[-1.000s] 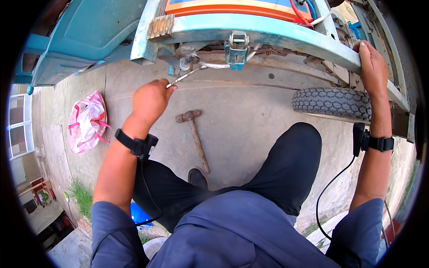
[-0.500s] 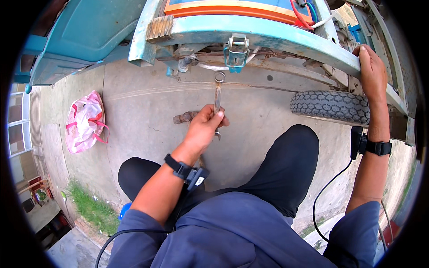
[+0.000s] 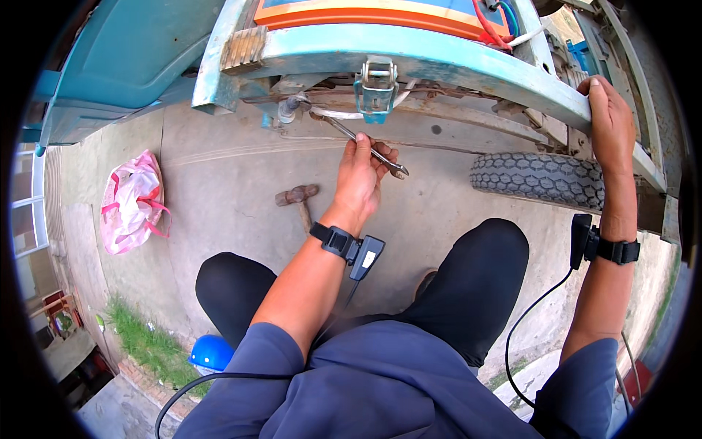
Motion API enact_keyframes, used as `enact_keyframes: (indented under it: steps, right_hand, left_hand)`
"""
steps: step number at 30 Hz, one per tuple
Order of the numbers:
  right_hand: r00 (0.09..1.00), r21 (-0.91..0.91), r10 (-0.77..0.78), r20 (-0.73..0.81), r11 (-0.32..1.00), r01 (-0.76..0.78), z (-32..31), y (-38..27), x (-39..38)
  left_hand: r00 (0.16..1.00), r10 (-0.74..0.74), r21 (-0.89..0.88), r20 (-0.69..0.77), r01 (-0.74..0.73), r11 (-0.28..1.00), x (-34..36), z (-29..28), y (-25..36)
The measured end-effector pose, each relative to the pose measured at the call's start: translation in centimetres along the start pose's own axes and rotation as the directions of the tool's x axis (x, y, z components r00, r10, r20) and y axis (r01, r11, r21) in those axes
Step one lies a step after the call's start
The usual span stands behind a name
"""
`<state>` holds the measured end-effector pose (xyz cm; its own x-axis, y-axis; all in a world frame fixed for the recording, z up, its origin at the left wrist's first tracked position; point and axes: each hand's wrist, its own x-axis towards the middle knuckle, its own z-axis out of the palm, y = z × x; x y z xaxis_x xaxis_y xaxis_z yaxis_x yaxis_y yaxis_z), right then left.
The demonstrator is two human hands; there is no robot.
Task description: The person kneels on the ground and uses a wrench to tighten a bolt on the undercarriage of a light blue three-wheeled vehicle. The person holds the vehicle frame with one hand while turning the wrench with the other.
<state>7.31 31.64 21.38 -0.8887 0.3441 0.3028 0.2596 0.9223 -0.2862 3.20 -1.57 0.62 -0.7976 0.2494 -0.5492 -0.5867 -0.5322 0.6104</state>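
My left hand (image 3: pixel 358 175) grips a metal combination wrench (image 3: pixel 341 126) around its shank. The open-jaw end sticks out to the right of my fingers. The far end reaches up-left under the frame, beside a grey cylindrical fitting (image 3: pixel 289 110) with a bolt; whether it sits on the bolt I cannot tell. My right hand (image 3: pixel 614 124) is closed over the right part of the light-blue metal frame (image 3: pixel 439 55). A metal toggle latch (image 3: pixel 376 88) hangs from the frame's front, above the wrench.
A hammer (image 3: pixel 296 195) lies on the concrete floor between my knees and the frame. To the right is a tyre (image 3: pixel 537 179). A pink-and-white plastic bag (image 3: pixel 135 201) stands at left, and a blue round object (image 3: pixel 210 353) lies near the grass. An orange-edged box (image 3: pixel 380 14) sits on the frame.
My left hand has moved up and right, and the wrench has swung from upright to slanting, its far end now under the frame. My right hand stays on the frame.
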Motion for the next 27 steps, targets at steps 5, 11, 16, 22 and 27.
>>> enact_keyframes:
  steps: [5, 11, 16, 22, 27]
  right_hand:
    - [1.000, 0.020, 0.010, -0.002, 1.000, -0.010, -0.1, -0.2, -0.1]
    - [1.000, 0.019, 0.013, 0.000, 1.000, -0.013, -0.1, -0.1, -0.2]
    - [1.000, 0.020, 0.001, 0.002, 1.000, -0.001, -0.2, -0.6, -0.1]
    - [1.000, 0.016, -0.014, -0.001, 1.000, 0.014, -0.2, -0.5, -0.1]
    - [1.000, 0.035, 0.003, 0.020, 0.999, -0.004, -0.3, -0.4, -0.1]
  left_hand:
    - [0.999, 0.051, 0.112, -0.014, -0.049, 0.992, 1.9, -0.1, -0.5]
    - [0.999, 0.017, -0.024, -0.045, -0.018, 1.000, 1.9, 2.6, 0.6]
    - [0.990, 0.048, 0.047, -0.136, -0.042, 0.998, 2.5, 2.9, 0.1]
    - [0.988, 0.086, 0.163, -0.132, -0.064, 0.984, 2.9, 3.3, 0.1]
    - [0.992, 0.062, 0.129, -0.109, -0.047, 0.991, 1.8, 4.7, 1.0]
